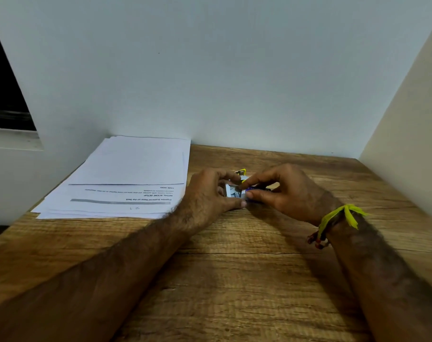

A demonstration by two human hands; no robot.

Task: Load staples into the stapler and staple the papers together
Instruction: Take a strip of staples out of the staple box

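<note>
Now both hands are meeting over the middle of the wooden desk [234, 267], a little toward its far side. The left hand [210, 193] is curling around a small open staple box [232, 191], with its thumb lying along the box's near edge and its fingers [228, 176] bending over the far edge. The tray of the box is showing pale, with greyish contents inside that are too blurred to make out clearly. The right hand [289, 193] is reaching in from the right, its forefinger and thumb pressing together at the box's right end, where a small blue piece [250, 195] is sitting; whether that is the box's sleeve or something else I cannot tell. Just beyond the fingertips, on the far side, a yellow and metal object [241, 172] is peeking out; it is looking like part of the stapler, but most of it is hiding behind the hands.

To the left, a loose stack of papers [126, 169] is lying flat on the desk, its far edge touching the wall [210, 70], and the printed text on one lower sheet is reading upside down from this side. The papers are sitting just beside the left hand, not touching the box. A yellow thread band [338, 215] is wrapping the right wrist, with beads just beside it.
</note>
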